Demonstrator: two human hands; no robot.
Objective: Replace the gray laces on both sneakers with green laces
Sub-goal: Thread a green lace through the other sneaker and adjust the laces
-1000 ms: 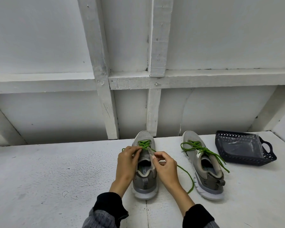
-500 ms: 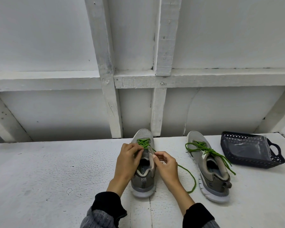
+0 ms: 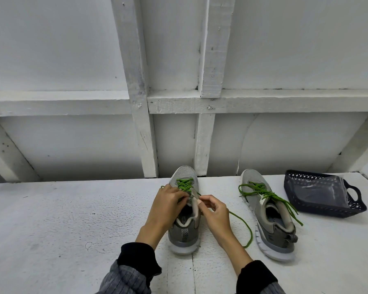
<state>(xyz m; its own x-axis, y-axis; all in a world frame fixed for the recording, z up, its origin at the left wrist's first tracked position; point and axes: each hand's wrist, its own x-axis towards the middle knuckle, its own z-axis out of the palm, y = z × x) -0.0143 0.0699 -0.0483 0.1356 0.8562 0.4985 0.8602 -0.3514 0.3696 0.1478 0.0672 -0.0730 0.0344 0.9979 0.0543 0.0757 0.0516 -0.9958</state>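
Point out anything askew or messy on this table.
Only loose ends: the right sneaker's green lace hangs untied over its side, and the left sneaker's lace tail trails across the table.

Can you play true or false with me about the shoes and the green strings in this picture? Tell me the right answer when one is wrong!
1. Both grey mesh sneakers carry green laces. True: the sneaker under the hands and the sneaker to its right both show green lacing.
2. The left hand lies flat on the white table. False: it is at the nearer sneaker's green lace, fingers curled.
3. The dark plastic basket sits between the two sneakers. False: it stands right of both.
4. A loose green lace end trails on the table beside the right hand. True.
5. The right sneaker's lace is tied in a bow. False: its ends hang loose.
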